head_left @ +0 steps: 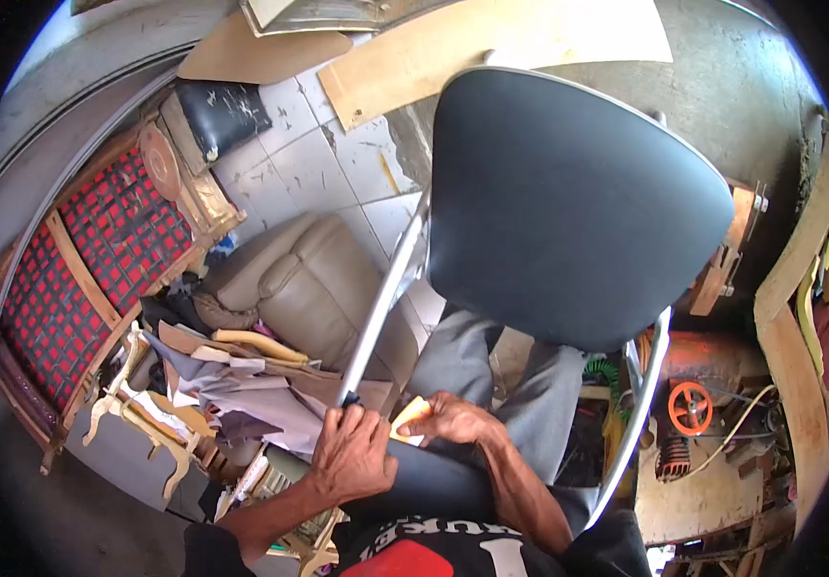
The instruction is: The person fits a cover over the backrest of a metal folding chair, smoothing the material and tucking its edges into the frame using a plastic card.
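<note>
A chair with a dark padded back (pixel 578 207) and silver metal tubes (pixel 383 308) stands against my lap. Its dark seat (pixel 438 481) lies under my forearms. My left hand (pixel 355 452) is closed at the lower end of the left tube, by a small black part; what its fingers grip is hidden. Just to the right, my right hand (pixel 453 421) pinches a small yellow-orange and white piece (pixel 412 420) close to the seat's edge. The two hands are a short distance apart.
At left are a frame with red and black webbing (pixel 126 221), a beige cushioned piece (pixel 309 279) and piled fabric scraps (pixel 251 394). A machine with an orange wheel (pixel 690 409) stands at right. A curved wooden board (pixel 385 72) lies beyond the chair.
</note>
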`<move>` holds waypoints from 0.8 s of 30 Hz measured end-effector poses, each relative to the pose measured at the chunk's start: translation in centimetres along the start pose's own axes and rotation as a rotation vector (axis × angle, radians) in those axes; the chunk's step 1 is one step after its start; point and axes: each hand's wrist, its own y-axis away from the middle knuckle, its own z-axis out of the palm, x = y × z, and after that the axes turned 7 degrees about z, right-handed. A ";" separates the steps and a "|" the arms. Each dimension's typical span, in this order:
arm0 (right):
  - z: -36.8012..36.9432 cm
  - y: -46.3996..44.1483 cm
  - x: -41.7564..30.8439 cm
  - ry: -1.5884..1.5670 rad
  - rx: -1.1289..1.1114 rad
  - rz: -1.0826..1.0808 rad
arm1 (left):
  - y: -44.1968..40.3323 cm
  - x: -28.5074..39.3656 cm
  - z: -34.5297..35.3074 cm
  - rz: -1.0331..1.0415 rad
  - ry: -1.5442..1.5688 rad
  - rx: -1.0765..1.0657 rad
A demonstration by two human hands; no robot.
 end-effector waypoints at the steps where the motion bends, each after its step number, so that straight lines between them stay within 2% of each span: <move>1: 0.0 0.3 -0.2 0.092 0.056 0.080 | 0.6 0.5 0.3 0.003 0.019 -0.014; 3: -0.1 -0.3 0.2 0.151 0.029 0.077 | 0.4 -0.5 1.0 0.116 0.062 0.175; 4: 0.2 0.1 0.5 0.148 0.038 0.073 | 0.2 -0.4 0.6 0.033 0.094 0.194; 5: 0.6 0.5 0.8 0.163 0.068 0.096 | 0.1 -0.2 0.4 0.037 0.090 0.199; 7: -0.2 0.0 -0.1 0.195 0.101 0.092 | -0.2 -0.7 0.1 -0.073 -0.046 0.286; 9: 0.1 0.8 0.5 0.060 0.018 0.085 | 0.4 -0.9 0.0 -0.082 -0.027 0.224; 11: -0.2 -0.8 2.6 0.112 0.038 0.123 | 1.0 -0.4 0.1 -0.072 0.009 0.213; 13: -0.3 0.6 0.1 0.143 0.059 0.000 | 1.0 -0.2 -0.3 -0.094 -0.006 0.228; 15: -0.9 2.8 -2.9 0.291 0.118 0.038 | 1.4 1.0 -0.4 -0.138 -0.082 0.287; 16: -2.8 1.1 0.3 0.209 0.114 -0.092 | 1.5 1.6 -0.2 -0.118 -0.075 0.300; 18: -3.8 2.3 -1.7 -0.153 0.297 -0.127 | 1.8 3.7 0.4 -0.062 0.034 0.235; 19: -4.5 5.7 -5.1 0.125 0.365 -0.037 | 1.8 4.7 0.9 -0.023 0.114 0.211; 21: -4.8 10.5 -7.7 0.451 0.398 0.034 | 1.8 7.0 2.4 0.026 0.253 0.186; 23: -5.1 13.3 -4.4 0.042 0.532 -0.231 | 1.7 9.3 4.8 0.020 0.327 0.073; 24: -3.2 16.5 -6.3 0.104 0.732 -0.355 | 1.5 10.9 5.4 0.058 0.290 0.041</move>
